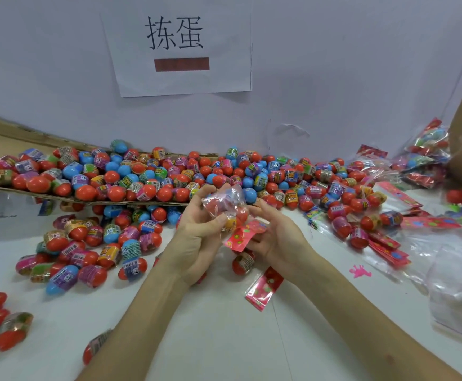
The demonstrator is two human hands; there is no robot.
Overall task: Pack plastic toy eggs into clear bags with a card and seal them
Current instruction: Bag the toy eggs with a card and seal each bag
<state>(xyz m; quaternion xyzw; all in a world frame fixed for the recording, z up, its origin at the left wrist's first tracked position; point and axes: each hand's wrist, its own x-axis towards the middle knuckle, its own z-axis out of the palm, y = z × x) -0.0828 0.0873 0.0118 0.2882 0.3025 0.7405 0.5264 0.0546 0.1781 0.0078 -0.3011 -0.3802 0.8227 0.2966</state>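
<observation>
Plastic toy eggs (225, 209) in red, blue and yellow are held inside a clear bag (218, 200), which is raised above the table between both hands at the middle of the view. The left hand (196, 229) is turned palm inward, its fingers and thumb curled round the bag's filled end. The right hand (275, 237) is turned palm up, its fingers curled under the bag's lower end, where a red card (243, 235) printed with coloured spots is gripped; whether the card lies fully inside the film cannot be told. Both forearms are bare. On a paper sign (180, 50) taped to the pale wall (334, 78), the characters 拣蛋 are printed in black above a dull red bar. Barcodes are seen on the shrink labels of the loose eggs (130, 177), but the print is too blurred to be read. These eggs are heaped on a cardboard flap (1, 141) and spilled across the white table (224, 325). Filled bags (425, 152) are piled at the far right, with spare red cards (386, 243) nearer.
</observation>
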